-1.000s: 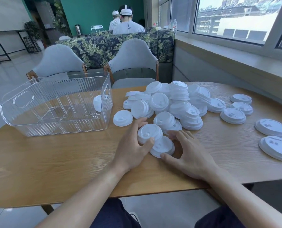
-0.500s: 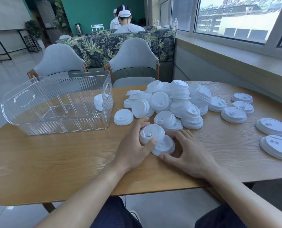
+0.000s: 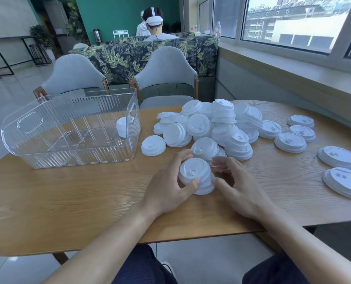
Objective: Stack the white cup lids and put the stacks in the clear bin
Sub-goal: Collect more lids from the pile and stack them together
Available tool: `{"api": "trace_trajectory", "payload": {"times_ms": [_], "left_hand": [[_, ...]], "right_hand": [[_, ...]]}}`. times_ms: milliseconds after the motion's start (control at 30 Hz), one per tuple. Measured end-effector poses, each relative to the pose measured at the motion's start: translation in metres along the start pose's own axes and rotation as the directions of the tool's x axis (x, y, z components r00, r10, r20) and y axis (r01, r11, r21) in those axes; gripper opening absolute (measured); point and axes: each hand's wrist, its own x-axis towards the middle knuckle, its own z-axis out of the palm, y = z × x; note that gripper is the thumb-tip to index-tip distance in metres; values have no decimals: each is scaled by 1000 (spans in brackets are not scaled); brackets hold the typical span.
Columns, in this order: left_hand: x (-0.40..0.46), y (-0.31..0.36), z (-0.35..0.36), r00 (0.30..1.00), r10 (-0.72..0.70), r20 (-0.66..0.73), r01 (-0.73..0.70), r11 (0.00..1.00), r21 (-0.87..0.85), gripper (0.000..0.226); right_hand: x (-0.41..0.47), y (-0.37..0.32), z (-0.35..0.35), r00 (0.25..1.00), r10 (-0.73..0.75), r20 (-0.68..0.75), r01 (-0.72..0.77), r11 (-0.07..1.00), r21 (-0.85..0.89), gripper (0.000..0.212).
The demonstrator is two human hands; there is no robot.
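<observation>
The step in hand looks like the building of a first small stack. The left hand (image 3: 166,193) grips a white lid (image 3: 193,171) with the thumb at its near edge and the fingers curled round its far side, and this lid sits tilted on top of a second lid (image 3: 206,187) that lies on the table (image 3: 68,201). The right hand (image 3: 240,187) is just beside the pair, at 3 o'clock from it. Its thumb touches the lower lid's edge and its fingers are bent loosely above, but I cannot tell if they really pinch anything.

The big heap of lids (image 3: 213,128) lies at 12 o'clock from the hands, touching the pair at its near side. More single lids (image 3: 290,142) are spread toward 2 o'clock, well apart from the hands. The clear bin (image 3: 47,144) stands at 10 o'clock. I see nothing stacked inside it; a white lid (image 3: 122,127) shows through its right wall, and I cannot tell if that one is inside or behind.

In my judgement the task is near its beginning. The next move calls for pressing the upper lid down flat until it nests squarely, with the right hand steadying the lower one. If it goes on crooked, the stack may slip when lifted.
</observation>
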Motion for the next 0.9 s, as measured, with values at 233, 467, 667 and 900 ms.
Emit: {"api": "trace_trajectory", "payload": {"times_ms": [233, 467, 667, 900], "left_hand": [[0, 3, 1, 997, 20, 70, -20, 1000, 7, 70], [2, 1, 5, 992, 37, 123, -45, 997, 65, 71], [2, 0, 4, 992, 50, 119, -59, 996, 68, 67], [2, -2, 4, 992, 36, 118, -45, 996, 82, 68]], "right_hand": [[-1, -1, 0, 999, -36, 8, 36, 999, -28, 48], [1, 1, 3, 997, -70, 33, 74, 987, -140, 31], [1, 1, 4, 996, -74, 46, 80, 983, -167, 34], [1, 4, 5, 995, -82, 47, 91, 973, -212, 50]]}}
